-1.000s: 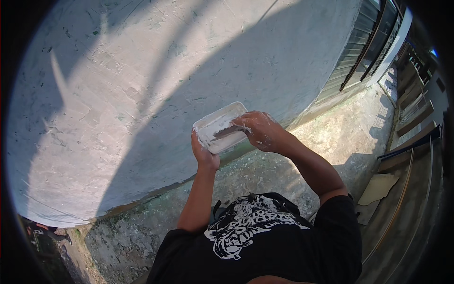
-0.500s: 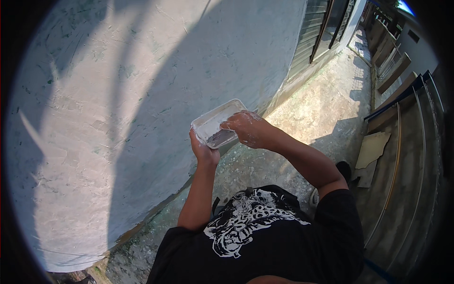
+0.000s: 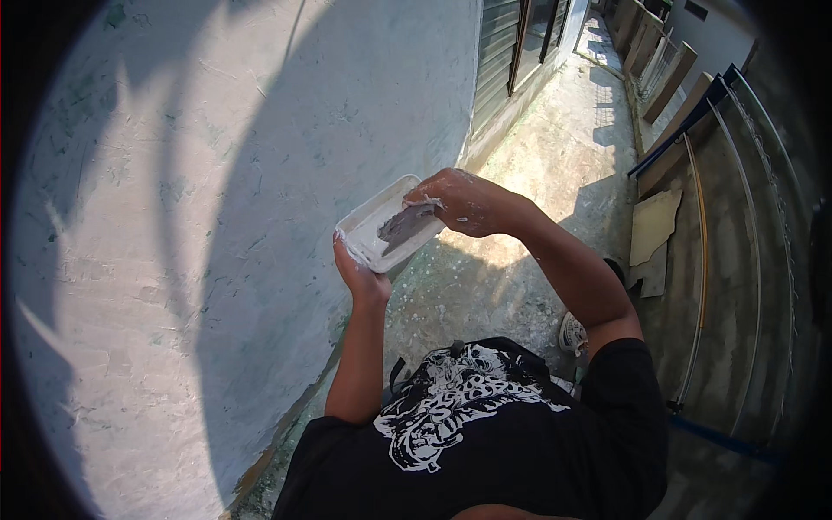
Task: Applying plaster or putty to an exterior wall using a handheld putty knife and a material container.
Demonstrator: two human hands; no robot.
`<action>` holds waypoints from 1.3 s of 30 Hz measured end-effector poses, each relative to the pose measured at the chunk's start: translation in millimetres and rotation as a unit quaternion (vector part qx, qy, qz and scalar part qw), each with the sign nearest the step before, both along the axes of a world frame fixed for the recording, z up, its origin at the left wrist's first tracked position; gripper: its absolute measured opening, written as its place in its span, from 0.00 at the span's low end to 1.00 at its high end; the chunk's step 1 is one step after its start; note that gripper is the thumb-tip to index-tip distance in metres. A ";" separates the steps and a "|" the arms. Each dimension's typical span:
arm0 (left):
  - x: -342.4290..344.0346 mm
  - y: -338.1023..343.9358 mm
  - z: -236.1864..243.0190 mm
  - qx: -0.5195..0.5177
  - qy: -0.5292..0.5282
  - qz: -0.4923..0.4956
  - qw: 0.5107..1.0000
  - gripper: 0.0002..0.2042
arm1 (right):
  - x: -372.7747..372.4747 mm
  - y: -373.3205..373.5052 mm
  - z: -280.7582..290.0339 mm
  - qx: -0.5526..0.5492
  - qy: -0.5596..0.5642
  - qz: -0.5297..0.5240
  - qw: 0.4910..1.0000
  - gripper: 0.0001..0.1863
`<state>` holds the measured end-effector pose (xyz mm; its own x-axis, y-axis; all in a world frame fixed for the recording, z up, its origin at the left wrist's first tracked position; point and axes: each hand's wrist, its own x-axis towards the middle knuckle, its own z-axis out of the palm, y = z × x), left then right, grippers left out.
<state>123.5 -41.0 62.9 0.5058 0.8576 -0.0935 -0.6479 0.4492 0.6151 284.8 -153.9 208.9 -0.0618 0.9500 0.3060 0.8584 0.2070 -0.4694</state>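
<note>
My left hand (image 3: 362,276) is closed around the lower left side of a white rectangular plastic tray (image 3: 354,227), holding it up beside the wall. White paste (image 3: 368,227) coats the inside of the tray. Over the tray's right part, my right hand (image 3: 464,204) has its fingers curled on a flat grey scraper (image 3: 407,227), which lies tilted inside and has paste along its edge. The grip itself is partly hidden by the hand's back. White smears mark the fingers and knuckles of my right hand.
A rough wall (image 3: 277,217) with whitish coating and greenish patches rises on the left. Past it, louvred windows (image 3: 498,65) open on a narrow concrete path (image 3: 555,147). Along the right run a rack with metal rods (image 3: 741,191) and a broken board (image 3: 656,227).
My right hand has shifted up and right with its wrist turned, uncovering more of the scraper. The tray has moved slightly left, and the whole view has swung to the right.
</note>
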 end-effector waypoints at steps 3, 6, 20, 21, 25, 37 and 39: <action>5.6 -1.7 1.8 0.012 0.008 0.015 1.000 0.21 | 1.9 -7.9 5.6 -0.143 -0.015 -0.009 0.990 0.20; 8.8 -4.2 2.5 -0.002 0.003 -0.001 1.000 0.21 | 1.0 -11.5 -11.0 -0.067 -0.054 -0.009 0.996 0.22; -1.7 -1.7 14.3 0.006 0.012 0.037 0.999 0.18 | -11.2 5.4 -9.6 0.039 0.007 0.010 0.999 0.20; -3.2 1.1 12.7 0.005 0.013 0.040 0.999 0.18 | -12.0 4.7 -5.7 0.017 -0.017 0.027 0.999 0.19; -3.6 6.4 8.0 0.017 0.009 0.040 0.999 0.19 | -23.4 2.2 -10.0 -0.036 -0.097 0.032 0.994 0.18; -5.4 4.1 11.0 0.008 0.015 0.065 0.998 0.18 | -65.4 -6.3 -51.5 0.111 -0.122 -0.051 0.985 0.19; -4.4 4.4 14.1 0.013 0.017 0.068 0.997 0.17 | -62.5 -4.4 -56.2 0.143 -0.123 -0.052 0.981 0.18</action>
